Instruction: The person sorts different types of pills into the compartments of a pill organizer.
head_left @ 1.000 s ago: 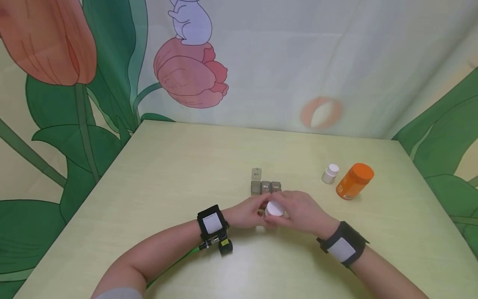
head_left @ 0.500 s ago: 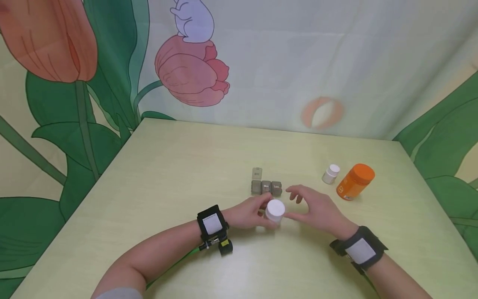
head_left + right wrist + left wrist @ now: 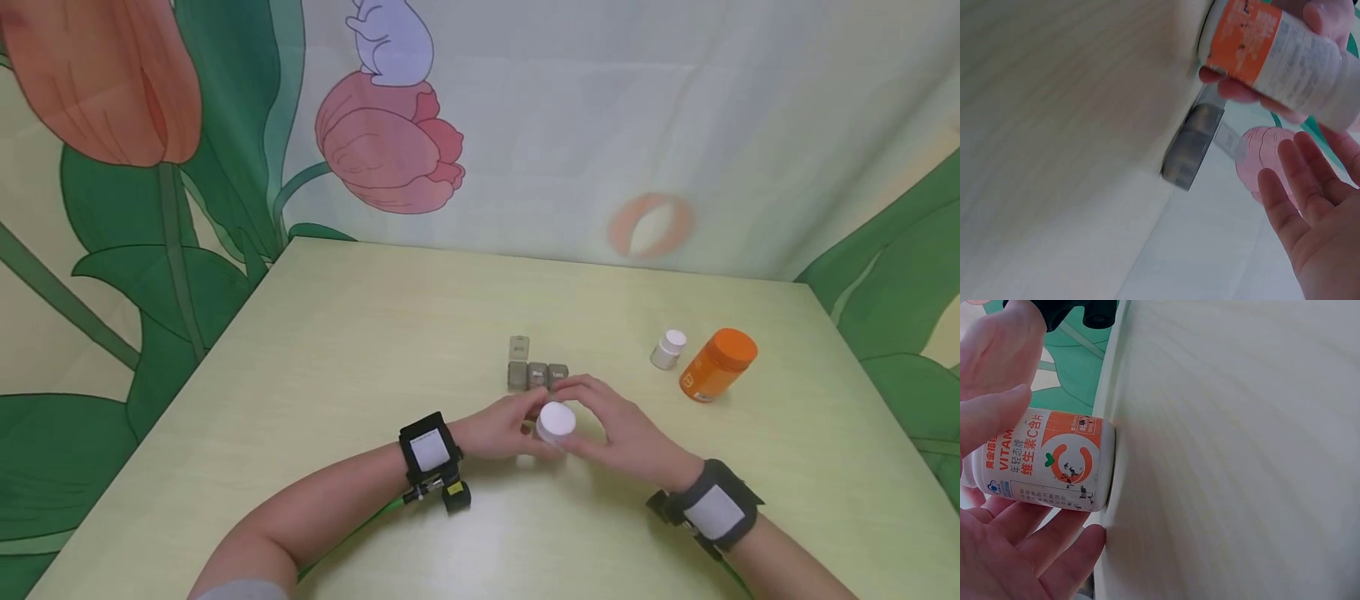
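My left hand (image 3: 498, 429) grips the vitamin bottle (image 3: 553, 427) round its body, upright on the table (image 3: 337, 367); its base touches the tabletop in the left wrist view. My right hand (image 3: 622, 425) sits just right of the white cap (image 3: 557, 417), fingers loosely curved around it; I can't tell if they touch. I read this as the cap-gripping step of opening: next move needs fingers closed on the cap, left holding steady. Just beyond my hands: the pill organizer (image 3: 536, 372), 1 lid flipped up.
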